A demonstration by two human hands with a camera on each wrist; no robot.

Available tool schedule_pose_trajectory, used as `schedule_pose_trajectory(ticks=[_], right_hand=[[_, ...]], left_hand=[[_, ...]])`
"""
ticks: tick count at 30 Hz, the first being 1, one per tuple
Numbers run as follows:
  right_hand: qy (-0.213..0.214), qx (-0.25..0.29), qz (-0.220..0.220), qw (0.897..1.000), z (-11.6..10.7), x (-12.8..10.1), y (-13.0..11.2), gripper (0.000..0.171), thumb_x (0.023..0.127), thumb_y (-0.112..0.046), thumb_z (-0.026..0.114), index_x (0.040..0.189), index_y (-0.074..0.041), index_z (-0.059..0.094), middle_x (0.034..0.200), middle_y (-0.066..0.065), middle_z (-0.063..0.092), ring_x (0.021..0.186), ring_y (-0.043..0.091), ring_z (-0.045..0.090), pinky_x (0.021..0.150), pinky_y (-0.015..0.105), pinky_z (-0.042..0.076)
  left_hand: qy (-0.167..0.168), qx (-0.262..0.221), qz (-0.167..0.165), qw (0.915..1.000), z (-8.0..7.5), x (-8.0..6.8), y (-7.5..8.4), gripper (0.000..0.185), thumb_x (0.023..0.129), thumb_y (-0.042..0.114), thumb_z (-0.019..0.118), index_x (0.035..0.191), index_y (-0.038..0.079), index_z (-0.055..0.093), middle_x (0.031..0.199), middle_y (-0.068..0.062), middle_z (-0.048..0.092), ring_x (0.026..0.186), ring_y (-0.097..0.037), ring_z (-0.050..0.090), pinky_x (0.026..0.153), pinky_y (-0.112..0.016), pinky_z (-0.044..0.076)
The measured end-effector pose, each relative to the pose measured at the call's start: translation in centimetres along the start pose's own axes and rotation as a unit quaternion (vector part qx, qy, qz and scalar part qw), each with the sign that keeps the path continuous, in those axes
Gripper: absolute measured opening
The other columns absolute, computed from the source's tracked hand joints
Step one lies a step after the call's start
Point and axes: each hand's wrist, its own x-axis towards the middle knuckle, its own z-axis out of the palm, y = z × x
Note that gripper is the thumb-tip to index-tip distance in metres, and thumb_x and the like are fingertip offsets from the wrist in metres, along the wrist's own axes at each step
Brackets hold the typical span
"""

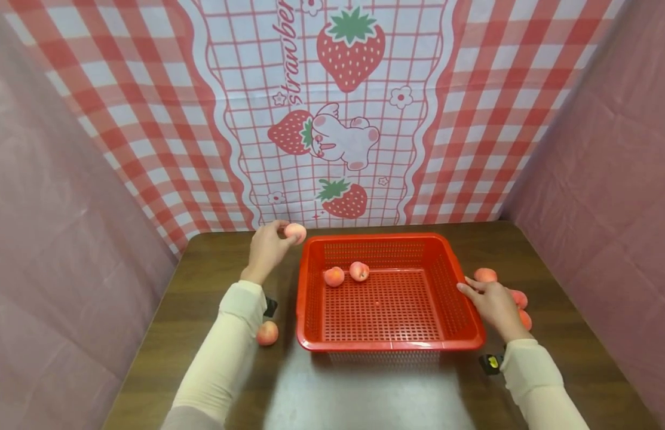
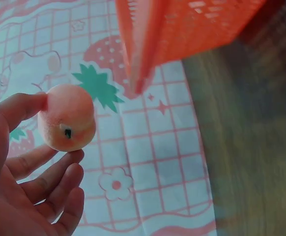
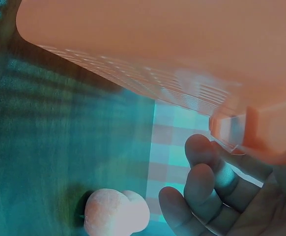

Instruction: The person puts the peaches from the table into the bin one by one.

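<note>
My left hand (image 1: 267, 248) pinches a pale pink peach (image 1: 296, 233) between thumb and fingertips, just beyond the back left corner of a red plastic basket (image 1: 391, 345). The left wrist view shows this peach (image 2: 67, 118) with its stem pit facing the camera. Two peaches, one orange-pink (image 1: 334, 276) and one pinker (image 1: 359, 272), lie inside the basket toward its back left. At the basket's right side, my right hand (image 1: 493, 304) grips the rim. Its other fingers (image 3: 202, 182) are loosely bent below the rim in the right wrist view.
One peach (image 1: 267, 333) sits on the wooden table (image 1: 198, 286) beside my left forearm. Right of the basket are more peaches, one behind my right hand (image 1: 485, 275) and two (image 1: 518, 298) partly hidden by it. A strawberry-print cloth (image 1: 348, 119) hangs behind; pink cloth covers both sides.
</note>
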Motion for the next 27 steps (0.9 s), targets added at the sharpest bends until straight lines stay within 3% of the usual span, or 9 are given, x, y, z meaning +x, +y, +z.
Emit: schedule_pose_trajectory(ticks=[16,27], right_hand=[[-0.011,0.002,0.010,1.000,0.0,-0.1,0.2,0.066,0.097,-0.046,0.054,0.137,0.005,0.048,0.061,0.002,0.064,0.053,0.015,0.052,0.050,0.027,0.041],[0.000,-0.007,0.000,1.000,0.0,0.0,0.1,0.063,0.097,-0.046,0.054,0.137,0.003,0.050,0.059,0.002,0.063,0.053,0.015,0.049,0.051,0.027,0.038]], left_hand=[[-0.046,-0.008,-0.006,0.9989,1.8,-1.1,3.6,0.041,0.087,0.036,0.072,0.116,0.007,0.067,0.107,-0.009,0.072,0.095,-0.026,0.066,0.085,-0.042,0.052],[-0.081,0.012,-0.008,0.9966,3.3,-1.7,5.4,0.043,0.087,0.038,0.072,0.117,0.008,0.068,0.109,-0.009,0.071,0.099,-0.029,0.064,0.087,-0.043,0.052]])
